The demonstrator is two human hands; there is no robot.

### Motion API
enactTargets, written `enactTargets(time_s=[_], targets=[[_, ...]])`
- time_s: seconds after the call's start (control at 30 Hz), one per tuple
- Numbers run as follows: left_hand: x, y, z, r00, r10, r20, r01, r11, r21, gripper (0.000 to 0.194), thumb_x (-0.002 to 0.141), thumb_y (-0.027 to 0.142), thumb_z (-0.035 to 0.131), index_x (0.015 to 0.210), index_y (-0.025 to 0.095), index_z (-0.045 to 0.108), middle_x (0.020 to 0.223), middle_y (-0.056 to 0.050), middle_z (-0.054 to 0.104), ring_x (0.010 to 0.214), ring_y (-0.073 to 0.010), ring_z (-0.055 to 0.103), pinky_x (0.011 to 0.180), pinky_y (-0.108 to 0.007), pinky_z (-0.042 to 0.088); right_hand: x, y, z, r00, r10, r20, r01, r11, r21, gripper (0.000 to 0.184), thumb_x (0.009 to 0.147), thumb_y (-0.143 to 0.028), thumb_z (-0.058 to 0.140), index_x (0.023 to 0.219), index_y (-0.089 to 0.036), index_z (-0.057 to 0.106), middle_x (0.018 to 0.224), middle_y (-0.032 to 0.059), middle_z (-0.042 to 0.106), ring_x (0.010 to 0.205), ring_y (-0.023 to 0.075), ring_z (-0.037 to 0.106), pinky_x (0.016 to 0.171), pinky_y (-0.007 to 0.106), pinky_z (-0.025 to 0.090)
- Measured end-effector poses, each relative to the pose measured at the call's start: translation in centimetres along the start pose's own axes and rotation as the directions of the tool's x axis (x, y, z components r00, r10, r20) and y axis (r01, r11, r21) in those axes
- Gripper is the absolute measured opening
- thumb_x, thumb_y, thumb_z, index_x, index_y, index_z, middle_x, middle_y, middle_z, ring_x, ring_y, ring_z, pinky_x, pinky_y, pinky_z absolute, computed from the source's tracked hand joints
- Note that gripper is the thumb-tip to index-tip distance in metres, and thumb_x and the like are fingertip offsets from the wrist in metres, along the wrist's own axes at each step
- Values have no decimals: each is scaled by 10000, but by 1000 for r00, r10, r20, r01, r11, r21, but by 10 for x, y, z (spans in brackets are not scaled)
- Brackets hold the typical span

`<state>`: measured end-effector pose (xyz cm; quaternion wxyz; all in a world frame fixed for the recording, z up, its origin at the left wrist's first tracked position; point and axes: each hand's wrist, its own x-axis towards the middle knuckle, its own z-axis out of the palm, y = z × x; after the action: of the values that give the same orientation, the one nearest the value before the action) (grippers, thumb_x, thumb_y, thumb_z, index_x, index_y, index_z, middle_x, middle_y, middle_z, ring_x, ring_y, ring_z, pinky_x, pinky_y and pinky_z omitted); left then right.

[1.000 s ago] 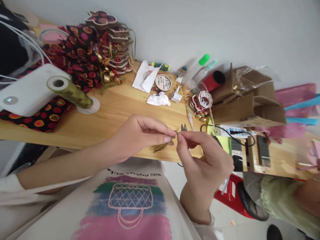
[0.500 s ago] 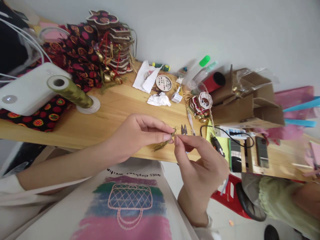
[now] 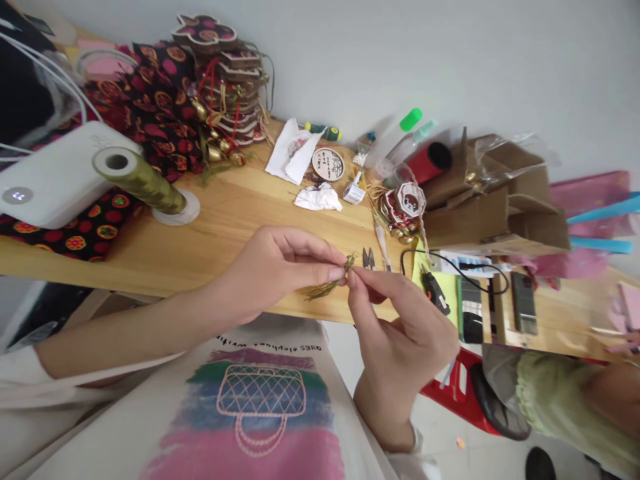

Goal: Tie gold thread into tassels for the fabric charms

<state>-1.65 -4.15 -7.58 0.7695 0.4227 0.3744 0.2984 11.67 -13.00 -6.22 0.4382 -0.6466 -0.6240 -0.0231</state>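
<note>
Tabletop [image 3: 235, 207] carries open cardboard box [image 3: 465, 223]; clear plastic [image 3: 505, 157] at its mouth, deeper contents hidden. Left hand [image 3: 280, 267]: grip pinching olive tassel [image 3: 324, 290] over near edge. Right hand [image 3: 403, 310]: grip pressed together at tassel's head; anything pinched too small to see. Best: left snug under head, right light, strands straight. White beads [image 3: 359, 160]: container unclear.

Olive-green tassel [image 3: 324, 289], glossy olive thread spool [image 3: 153, 192], black cloth [image 3: 75, 245] dotted with red, orange and green rounds, honey-coloured, wood-grained bench [image 3: 225, 200], white device [image 3: 55, 183], shirt print [image 3: 200, 415] banded purple, green, blue, pink.
</note>
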Motion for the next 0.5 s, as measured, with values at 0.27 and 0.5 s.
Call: enactTargets(time_s=[0.27,0.5], targets=[[-2,1,2,995,77,-62,-71,993,98,104,672,129,785,716,222,775,799,17,803,794,-164,762,731,-203,621,-2,-1,1,999,-38,-3,38,995,-94,156,814,-89,726,907,-213,706,742,-39,733,601,95,653,576,221,546],[-6,3,7,986,124,-110,-111,987,115,100,661,126,768,690,222,766,784,6,803,774,-171,761,724,-224,623,-5,-4,3,994,-111,-4,107,965,-240,113,841,-119,714,913,-204,703,770,-13,758,637,124,691,597,252,530]])
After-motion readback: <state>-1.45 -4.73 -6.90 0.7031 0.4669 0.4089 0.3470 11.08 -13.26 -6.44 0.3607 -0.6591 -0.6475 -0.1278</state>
